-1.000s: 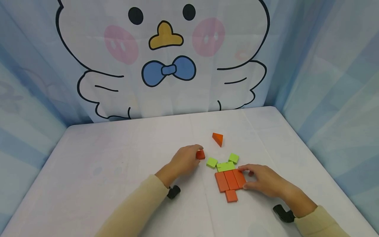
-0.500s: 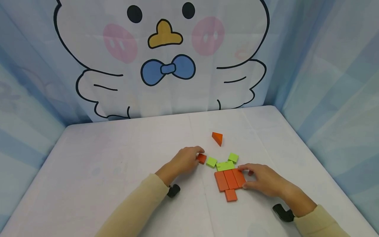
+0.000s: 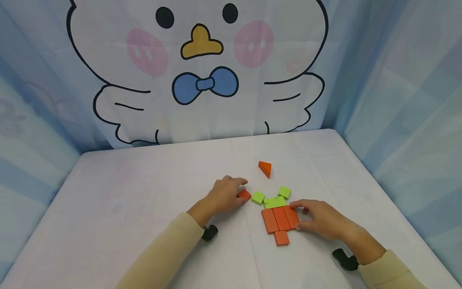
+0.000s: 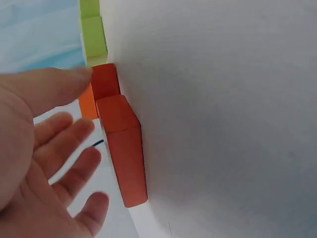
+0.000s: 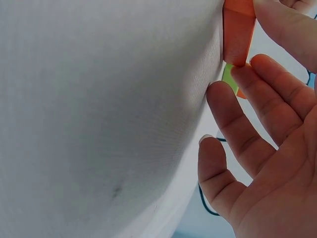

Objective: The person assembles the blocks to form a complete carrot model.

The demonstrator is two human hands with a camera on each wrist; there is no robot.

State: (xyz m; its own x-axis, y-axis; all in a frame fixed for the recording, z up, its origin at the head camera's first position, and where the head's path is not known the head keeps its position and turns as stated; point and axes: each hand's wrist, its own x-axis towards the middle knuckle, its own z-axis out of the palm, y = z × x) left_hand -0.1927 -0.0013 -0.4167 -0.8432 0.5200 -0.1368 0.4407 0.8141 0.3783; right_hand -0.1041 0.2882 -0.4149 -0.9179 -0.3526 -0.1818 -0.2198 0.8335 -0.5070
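Block cluster [image 3: 280, 218] between left hand [image 3: 224, 194] and right hand [image 3: 325, 220]
It lies on the table [image 3: 144, 200], a wedge [image 3: 265, 169] behind it.

Left grip [image 4: 37, 178] spread beside red blocks [image 4: 128, 161]; green blocks [image 4: 93, 36] beyond.

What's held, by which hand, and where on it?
Right hand: rightmost long red block in the row of three, apparently pinched at its two ends. Left hand: no grip visible.
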